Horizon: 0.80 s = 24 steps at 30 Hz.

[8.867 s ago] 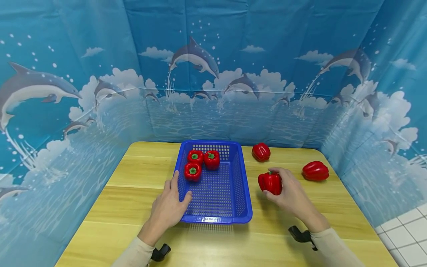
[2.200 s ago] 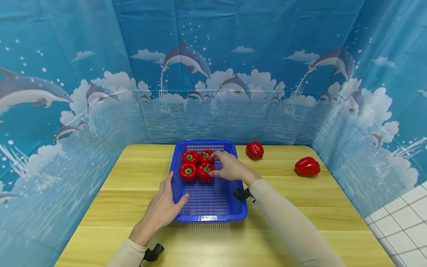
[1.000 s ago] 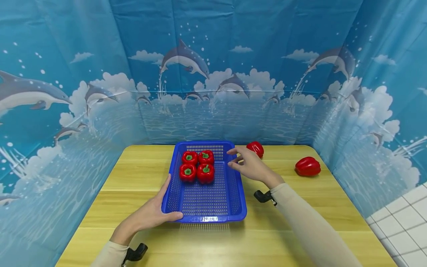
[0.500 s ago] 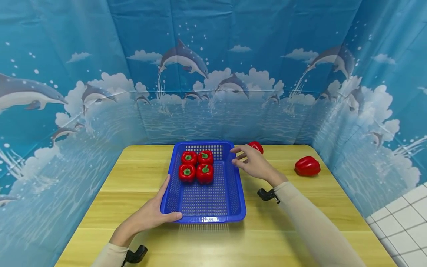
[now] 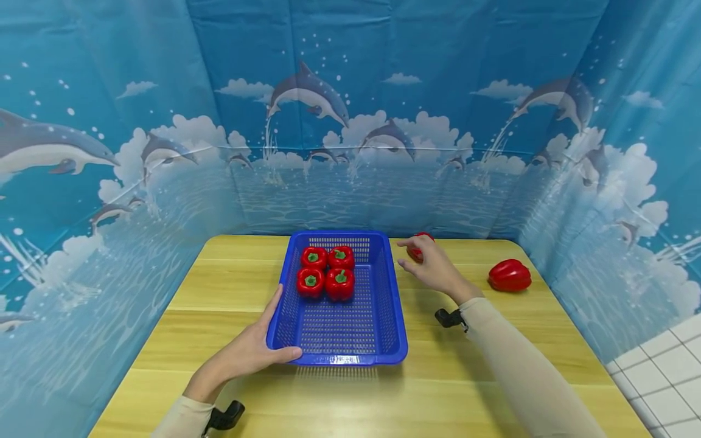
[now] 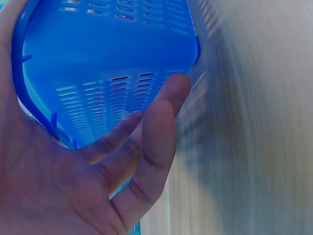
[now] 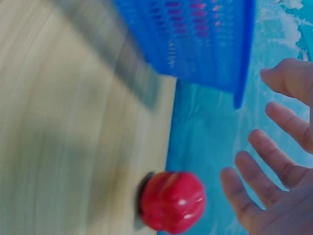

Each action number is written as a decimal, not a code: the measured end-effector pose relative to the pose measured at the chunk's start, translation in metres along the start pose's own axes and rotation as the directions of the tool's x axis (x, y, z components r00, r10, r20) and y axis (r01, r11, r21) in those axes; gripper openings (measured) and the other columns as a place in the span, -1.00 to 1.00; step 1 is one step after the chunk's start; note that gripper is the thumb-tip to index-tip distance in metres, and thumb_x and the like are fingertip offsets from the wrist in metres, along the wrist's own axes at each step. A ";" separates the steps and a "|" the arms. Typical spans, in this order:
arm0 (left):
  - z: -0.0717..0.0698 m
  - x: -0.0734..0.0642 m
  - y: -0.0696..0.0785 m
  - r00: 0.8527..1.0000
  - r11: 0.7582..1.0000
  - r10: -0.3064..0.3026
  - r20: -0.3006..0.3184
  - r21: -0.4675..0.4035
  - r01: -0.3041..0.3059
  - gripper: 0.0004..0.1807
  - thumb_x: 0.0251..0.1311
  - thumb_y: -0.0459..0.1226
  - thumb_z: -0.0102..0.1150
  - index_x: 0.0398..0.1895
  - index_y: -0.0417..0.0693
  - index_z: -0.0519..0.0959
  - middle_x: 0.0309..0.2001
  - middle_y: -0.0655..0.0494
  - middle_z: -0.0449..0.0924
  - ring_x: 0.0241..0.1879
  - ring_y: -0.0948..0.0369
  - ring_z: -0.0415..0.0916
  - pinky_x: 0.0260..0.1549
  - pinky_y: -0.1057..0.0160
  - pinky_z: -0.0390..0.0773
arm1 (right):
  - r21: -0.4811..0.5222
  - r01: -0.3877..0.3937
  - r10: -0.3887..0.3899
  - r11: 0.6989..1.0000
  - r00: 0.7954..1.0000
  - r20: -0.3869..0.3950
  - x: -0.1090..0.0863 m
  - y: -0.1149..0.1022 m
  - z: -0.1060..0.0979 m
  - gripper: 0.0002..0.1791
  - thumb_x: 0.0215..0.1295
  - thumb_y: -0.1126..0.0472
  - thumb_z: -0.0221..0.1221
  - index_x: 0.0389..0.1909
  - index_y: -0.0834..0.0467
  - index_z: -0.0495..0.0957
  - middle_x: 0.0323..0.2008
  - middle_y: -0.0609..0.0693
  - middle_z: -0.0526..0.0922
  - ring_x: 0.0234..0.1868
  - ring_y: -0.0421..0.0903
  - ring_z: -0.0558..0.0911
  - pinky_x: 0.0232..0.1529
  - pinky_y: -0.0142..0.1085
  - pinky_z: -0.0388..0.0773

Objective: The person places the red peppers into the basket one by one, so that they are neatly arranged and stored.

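Note:
My left hand (image 5: 249, 351) holds the near left corner of a blue plastic basket (image 5: 402, 340), thumb over the front rim. In the left wrist view, its bent fingers (image 6: 159, 147) lie along the basket's perforated outer wall (image 6: 105, 54). Several red bell peppers (image 5: 339, 284) stand grouped inside toward the far left, green stems up. My right hand (image 5: 435, 267) hovers beyond the basket's right side, fingers apart and nothing between them. It partly covers a red bell pepper (image 5: 421, 250) on the table; the right wrist view shows that pepper (image 7: 173, 201) apart from the fingertips.
Another red bell pepper (image 5: 509, 275) lies on its side at the right of the wooden table (image 5: 465, 389). A dolphin-print curtain (image 5: 350, 188) hangs right behind the table's far edge and along both sides. White tiles (image 5: 665, 371) show at lower right.
The right hand carried a pepper into the basket, released it among the others, then withdrew right toward the far pepper. My left hand shifted from the left rim to the near left corner.

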<state>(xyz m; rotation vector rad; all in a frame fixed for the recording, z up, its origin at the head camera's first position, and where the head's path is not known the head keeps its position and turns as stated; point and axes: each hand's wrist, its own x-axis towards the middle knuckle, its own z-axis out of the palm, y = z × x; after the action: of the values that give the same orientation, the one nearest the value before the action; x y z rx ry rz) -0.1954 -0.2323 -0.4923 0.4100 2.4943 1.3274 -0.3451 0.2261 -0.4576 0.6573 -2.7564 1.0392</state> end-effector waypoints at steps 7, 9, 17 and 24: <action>0.001 0.000 -0.001 1.000 0.999 0.006 0.006 -0.033 -0.006 0.53 0.39 0.18 0.62 0.95 0.52 -0.52 0.90 -0.29 0.10 0.70 -0.30 0.45 0.68 -0.45 0.43 | 0.021 -0.087 0.088 0.996 0.996 -0.031 0.003 0.025 0.003 -0.35 0.72 0.07 0.37 0.66 0.20 0.50 0.56 0.45 0.45 0.46 0.47 0.59 0.42 0.39 0.71; 0.001 0.000 0.000 1.000 0.999 0.006 0.005 -0.035 -0.006 0.54 0.38 0.18 0.62 0.95 0.52 -0.52 0.89 -0.30 0.10 0.69 -0.31 0.45 0.68 -0.46 0.43 | 0.020 -0.110 0.111 0.994 0.993 -0.035 0.005 0.032 0.004 -0.30 0.71 0.07 0.38 0.70 0.21 0.45 0.60 0.47 0.39 0.51 0.48 0.54 0.42 0.42 0.71; 0.002 -0.001 0.000 1.000 0.999 0.006 0.005 -0.052 -0.005 0.54 0.37 0.22 0.61 0.95 0.51 -0.52 0.89 -0.31 0.09 0.69 -0.32 0.45 0.67 -0.47 0.44 | 0.011 -0.185 0.185 0.983 0.978 -0.094 0.015 0.058 0.014 -0.14 0.64 0.01 0.45 0.78 0.15 0.32 0.73 0.44 0.15 0.69 0.49 0.21 0.49 0.50 0.62; 0.003 0.000 -0.003 1.000 0.998 0.000 0.000 -0.056 0.000 0.54 0.37 0.23 0.62 0.95 0.54 -0.51 0.88 -0.27 0.14 0.68 -0.26 0.48 0.68 -0.44 0.44 | 0.048 -0.237 0.241 0.970 0.961 -0.136 0.020 0.070 0.021 -0.02 0.60 -0.01 0.49 0.85 0.09 0.23 0.80 0.43 0.03 0.77 0.55 0.06 0.55 0.55 0.53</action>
<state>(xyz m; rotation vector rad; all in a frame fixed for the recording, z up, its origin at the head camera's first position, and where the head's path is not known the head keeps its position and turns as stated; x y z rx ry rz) -0.1951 -0.2318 -0.4961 0.3982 2.4504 1.3936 -0.3928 0.2518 -0.5104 0.2449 -2.7475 1.1279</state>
